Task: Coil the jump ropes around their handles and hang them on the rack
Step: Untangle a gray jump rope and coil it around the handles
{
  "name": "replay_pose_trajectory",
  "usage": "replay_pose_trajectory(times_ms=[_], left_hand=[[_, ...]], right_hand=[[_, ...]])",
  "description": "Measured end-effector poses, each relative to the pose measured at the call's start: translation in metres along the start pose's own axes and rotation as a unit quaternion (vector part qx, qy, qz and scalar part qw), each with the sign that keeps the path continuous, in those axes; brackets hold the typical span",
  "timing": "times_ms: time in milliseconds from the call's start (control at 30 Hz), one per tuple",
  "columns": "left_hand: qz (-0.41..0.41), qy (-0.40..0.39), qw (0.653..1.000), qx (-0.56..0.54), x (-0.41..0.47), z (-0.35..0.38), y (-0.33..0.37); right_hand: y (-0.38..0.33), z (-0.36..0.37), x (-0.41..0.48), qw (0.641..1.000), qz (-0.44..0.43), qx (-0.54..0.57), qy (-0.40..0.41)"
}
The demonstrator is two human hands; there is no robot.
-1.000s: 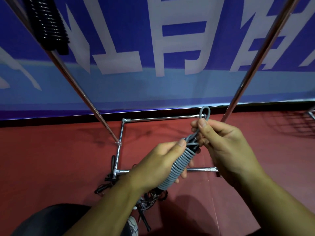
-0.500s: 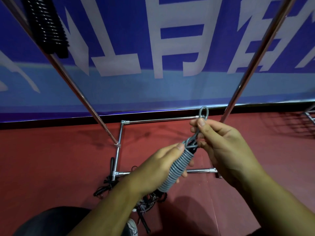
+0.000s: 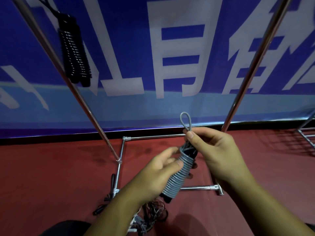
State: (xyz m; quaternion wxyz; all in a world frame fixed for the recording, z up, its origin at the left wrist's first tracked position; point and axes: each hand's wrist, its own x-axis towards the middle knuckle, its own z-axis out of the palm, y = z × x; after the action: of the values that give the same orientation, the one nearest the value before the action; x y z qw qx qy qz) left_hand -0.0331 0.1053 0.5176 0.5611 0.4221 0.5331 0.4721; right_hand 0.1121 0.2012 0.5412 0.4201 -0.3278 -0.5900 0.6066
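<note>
Just below the middle of the view, the left hand [image 3: 156, 174] is clamped around a grey jump rope [image 3: 177, 178]. The thumb lies across the tight grey turns and the fingers curl behind them. The bundle tilts, its top towards 1 o'clock, and dark handle ends show at both ends of the winding. At the top a small loop [image 3: 185, 120] of the same grey cord stands up towards 12 o'clock. The right hand [image 3: 216, 155], at 3 o'clock from the bundle, is closed on the cord just under that loop, pinching it between thumb and forefinger.

Behind the hands stands the rack [image 3: 81, 99], with two shiny poles leaning apart towards 11 and 1 o'clock and thin base bars [image 3: 153, 137] on the red floor [image 3: 51, 167]. At 10 o'clock in the view a black jump rope [image 3: 74, 53] — already wound on its handles — hangs beside the left pole.

On the floor at 6 o'clock from the left hand lies a tangle of loose ropes [image 3: 153, 213], partly hidden by the forearm. A blue banner [image 3: 119, 48] with large white characters fills the upper half.
</note>
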Motion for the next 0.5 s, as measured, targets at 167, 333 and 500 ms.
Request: replay_pose_trajectory(times_ms=[167,333,500], left_hand=[[0.051,0.057,0.992,0.103,-0.012,-0.007,0.014],[0.105,0.106,0.98,0.129,-0.023,-0.006,0.045],[0.149,0.137,0.968,0.148,-0.033,-0.017,0.088]], right_hand=[[-0.033,0.022,0.006,1.0,-0.014,0.014,0.018],[-0.072,0.039,0.011,0.997,-0.056,-0.044,0.018],[-0.122,0.062,0.02,0.992,-0.109,-0.062,0.017]])
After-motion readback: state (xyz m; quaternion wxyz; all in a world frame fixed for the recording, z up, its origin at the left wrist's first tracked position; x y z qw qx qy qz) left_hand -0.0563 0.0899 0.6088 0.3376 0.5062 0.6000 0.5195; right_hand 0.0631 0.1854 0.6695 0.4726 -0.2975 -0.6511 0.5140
